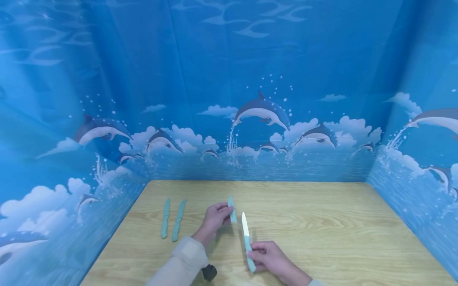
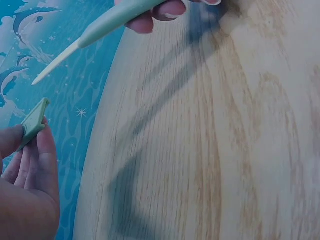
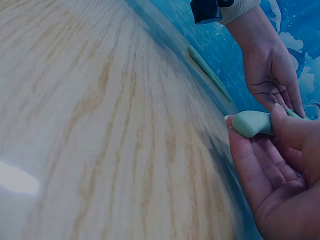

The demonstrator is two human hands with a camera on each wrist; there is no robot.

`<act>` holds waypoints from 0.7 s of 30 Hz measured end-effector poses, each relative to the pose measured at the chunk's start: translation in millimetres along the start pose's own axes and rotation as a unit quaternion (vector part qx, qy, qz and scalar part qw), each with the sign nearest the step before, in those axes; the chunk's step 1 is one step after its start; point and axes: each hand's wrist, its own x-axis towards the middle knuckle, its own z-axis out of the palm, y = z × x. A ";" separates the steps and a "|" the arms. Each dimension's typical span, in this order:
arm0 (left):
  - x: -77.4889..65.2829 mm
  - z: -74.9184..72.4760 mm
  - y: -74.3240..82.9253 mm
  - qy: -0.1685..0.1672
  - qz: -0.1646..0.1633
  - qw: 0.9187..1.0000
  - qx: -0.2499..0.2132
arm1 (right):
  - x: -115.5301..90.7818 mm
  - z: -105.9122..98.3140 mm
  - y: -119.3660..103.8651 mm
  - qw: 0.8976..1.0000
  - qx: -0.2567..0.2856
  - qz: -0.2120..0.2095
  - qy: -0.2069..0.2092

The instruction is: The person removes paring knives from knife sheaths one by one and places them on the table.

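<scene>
A small knife with a pale green handle and a light blade is held by its handle in my right hand, blade pointing away from me. My left hand pinches a green blade sheath between thumb and fingers. Sheath and blade are apart, with the blade tip just right of the sheath in the head view. In the left wrist view the bare blade points down toward the sheath. From the right wrist, the handle's rounded end shows between thumb and fingers.
Two more green knives, one on the far left and one beside it, lie side by side on the wooden table. A blue dolphin-print curtain surrounds the table's back and sides. A dark object sits at the left wrist.
</scene>
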 end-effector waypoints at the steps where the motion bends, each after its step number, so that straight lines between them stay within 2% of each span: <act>1: -0.2 0.5 -0.2 -0.002 -0.003 1.000 0.000 | -0.1 -0.4 0.0 1.000 0.001 0.000 0.001; 6: -2.5 1.7 0.7 -0.015 -0.002 1.000 0.011 | 0.3 -1.9 1.0 1.000 -0.002 0.003 0.009; 13: -6.6 -0.2 1.6 -0.065 0.001 0.998 0.021 | 1.8 -4.9 1.9 1.000 -0.016 -0.003 0.024; 21: -8.7 -0.1 0.0 -0.077 0.005 0.997 0.020 | 1.4 -7.1 -2.0 0.999 -0.015 -0.002 0.034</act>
